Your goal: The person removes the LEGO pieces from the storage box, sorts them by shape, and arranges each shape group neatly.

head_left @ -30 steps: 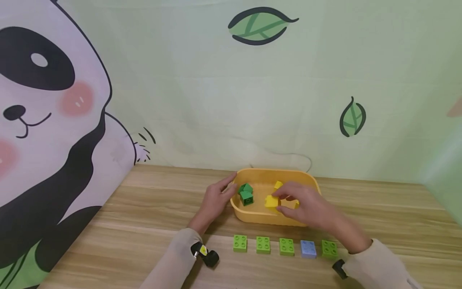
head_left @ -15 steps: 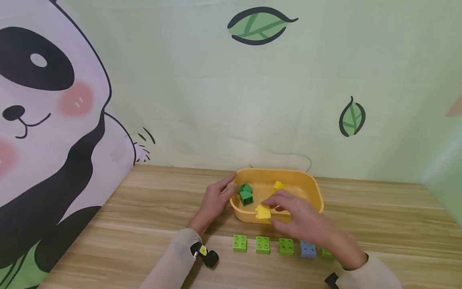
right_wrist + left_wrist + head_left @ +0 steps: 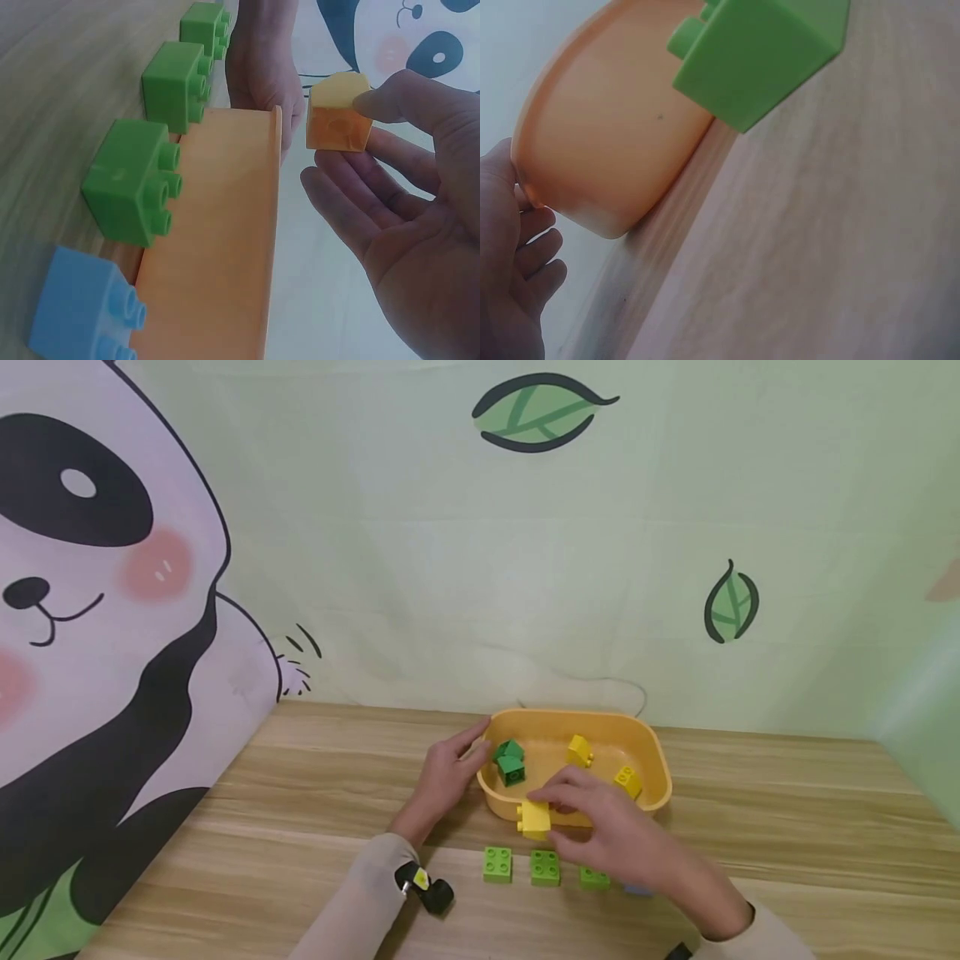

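Observation:
My right hand [image 3: 611, 822] pinches a yellow toy brick [image 3: 535, 820] between thumb and fingertips, above the near rim of an orange plastic tub [image 3: 645, 756]. In the right wrist view the yellow brick [image 3: 337, 112] shows its hollow side, clear of the tub wall [image 3: 217, 225]. At the tub's left end my left hand [image 3: 447, 774] grips the rim. The left wrist view has the left hand [image 3: 514, 240] with its thumb over the rim and its other fingers curled below. Two dark green bricks [image 3: 512, 768] and two yellow bricks [image 3: 577, 750] lie inside the tub.
In front of the tub runs a row of light green bricks [image 3: 497, 865] and a blue brick [image 3: 86, 307], studs up on the wooden table [image 3: 337, 760]. The right forearm hides the row's right end. A panda-printed backdrop [image 3: 420, 568] stands behind.
My right hand has carried the yellow brick from inside the tub leftward and toward me, over the near rim. A yellow brick at the tub's right has come into view. The left hand stays put.

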Demonstrator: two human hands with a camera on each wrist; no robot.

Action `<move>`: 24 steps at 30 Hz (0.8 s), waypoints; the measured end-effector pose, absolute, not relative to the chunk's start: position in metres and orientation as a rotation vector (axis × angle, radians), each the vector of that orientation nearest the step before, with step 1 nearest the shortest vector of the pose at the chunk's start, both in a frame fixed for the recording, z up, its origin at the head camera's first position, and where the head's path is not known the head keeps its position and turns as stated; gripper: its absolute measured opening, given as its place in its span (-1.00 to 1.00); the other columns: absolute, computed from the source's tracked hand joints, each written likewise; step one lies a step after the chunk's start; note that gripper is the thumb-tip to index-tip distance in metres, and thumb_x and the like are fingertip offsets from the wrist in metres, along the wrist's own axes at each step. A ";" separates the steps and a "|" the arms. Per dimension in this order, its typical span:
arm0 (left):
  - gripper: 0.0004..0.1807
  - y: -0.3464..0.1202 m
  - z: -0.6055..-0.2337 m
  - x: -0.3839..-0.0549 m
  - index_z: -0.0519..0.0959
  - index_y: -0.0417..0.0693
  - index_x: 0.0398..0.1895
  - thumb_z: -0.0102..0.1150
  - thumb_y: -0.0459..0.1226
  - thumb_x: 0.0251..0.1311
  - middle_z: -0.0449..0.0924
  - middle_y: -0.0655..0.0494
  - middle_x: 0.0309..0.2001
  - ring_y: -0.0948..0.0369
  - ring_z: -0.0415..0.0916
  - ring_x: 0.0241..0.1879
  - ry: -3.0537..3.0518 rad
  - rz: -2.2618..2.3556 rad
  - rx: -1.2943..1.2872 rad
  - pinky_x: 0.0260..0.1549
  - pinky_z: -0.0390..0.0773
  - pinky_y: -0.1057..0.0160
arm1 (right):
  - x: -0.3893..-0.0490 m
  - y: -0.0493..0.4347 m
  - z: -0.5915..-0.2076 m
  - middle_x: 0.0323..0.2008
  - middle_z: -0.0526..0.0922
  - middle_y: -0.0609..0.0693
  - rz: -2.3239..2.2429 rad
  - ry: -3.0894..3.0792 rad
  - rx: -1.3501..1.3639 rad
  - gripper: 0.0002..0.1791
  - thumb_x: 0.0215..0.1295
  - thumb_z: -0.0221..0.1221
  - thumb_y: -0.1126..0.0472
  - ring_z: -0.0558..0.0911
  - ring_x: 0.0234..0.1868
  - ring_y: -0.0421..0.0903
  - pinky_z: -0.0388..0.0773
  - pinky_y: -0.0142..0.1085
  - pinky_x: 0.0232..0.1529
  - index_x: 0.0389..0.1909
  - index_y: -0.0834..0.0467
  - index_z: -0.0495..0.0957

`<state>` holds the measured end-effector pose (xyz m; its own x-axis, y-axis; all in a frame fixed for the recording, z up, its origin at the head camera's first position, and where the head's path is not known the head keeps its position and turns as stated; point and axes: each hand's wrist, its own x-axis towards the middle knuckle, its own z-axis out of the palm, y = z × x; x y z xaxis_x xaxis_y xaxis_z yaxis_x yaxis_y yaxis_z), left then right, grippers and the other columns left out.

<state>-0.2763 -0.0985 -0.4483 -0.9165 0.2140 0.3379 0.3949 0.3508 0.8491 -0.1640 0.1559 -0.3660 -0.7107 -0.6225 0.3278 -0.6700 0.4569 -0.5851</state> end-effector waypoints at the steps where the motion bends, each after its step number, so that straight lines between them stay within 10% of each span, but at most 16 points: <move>1: -0.50 -0.098 -0.448 -0.276 0.49 -0.13 0.49 0.15 -0.20 0.58 0.47 0.03 0.46 -0.07 0.37 0.47 -2.437 -1.603 -0.557 0.45 0.36 -0.07 | -0.163 0.156 -0.366 0.05 0.63 -0.04 1.104 -2.628 1.162 -0.58 0.30 0.39 0.39 0.69 -0.02 -0.08 0.74 -0.21 0.05 0.19 0.20 0.69; 24: -0.50 -0.099 -0.449 -0.277 0.50 -0.12 0.49 0.17 -0.22 0.57 0.48 0.03 0.45 -0.07 0.38 0.46 -2.429 -1.617 -0.557 0.45 0.36 -0.09 | -0.152 0.147 -0.369 0.06 0.63 -0.11 1.319 -2.678 1.169 -0.55 0.28 0.40 0.46 0.66 0.08 -0.18 0.69 -0.22 0.17 0.14 0.10 0.59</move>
